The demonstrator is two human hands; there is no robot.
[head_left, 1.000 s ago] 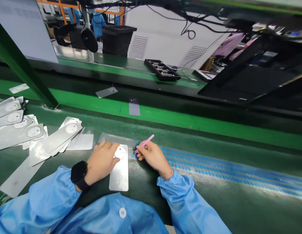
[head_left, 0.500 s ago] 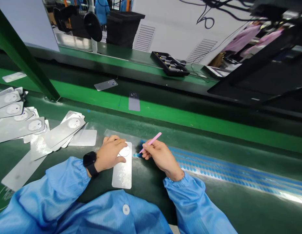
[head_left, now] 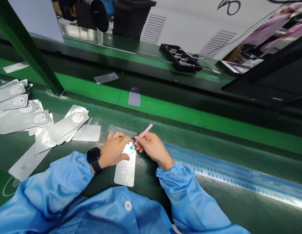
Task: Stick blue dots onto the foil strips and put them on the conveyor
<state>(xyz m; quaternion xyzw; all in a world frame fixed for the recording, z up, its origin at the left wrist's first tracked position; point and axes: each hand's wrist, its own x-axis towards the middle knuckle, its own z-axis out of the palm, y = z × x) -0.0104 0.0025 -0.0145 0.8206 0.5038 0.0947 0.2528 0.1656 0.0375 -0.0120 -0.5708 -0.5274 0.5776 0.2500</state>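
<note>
A pale phone back panel (head_left: pixel 125 170) lies flat in front of me, with a round white camera area (head_left: pixel 128 148) at its upper end. My left hand (head_left: pixel 114 149) holds its upper left side against the bench, fingers bent and thumb across the panel. Pink tweezers (head_left: pixel 146 130) are pinched in my right hand (head_left: pixel 152 148). Their tip is at a small blue dot sticker (head_left: pixel 131 148) on the camera area; I cannot tell whether the tip still grips it. Right of my hand runs a clear strip with rows of blue dots (head_left: pixel 214 172).
Piles of similar panels (head_left: pixel 65 128) spread over the left of the green bench (head_left: pixel 151 211). Two panels lie farther back, one grey (head_left: pixel 134 97). A green post (head_left: pixel 31 48) rises at left. A black tray (head_left: pixel 180 58) sits on the far ledge.
My right hand has moved left with the tweezers, from beside the panel to its camera area. A blue dot now shows there. My left hand stays at the panel; the view has shifted slightly.
</note>
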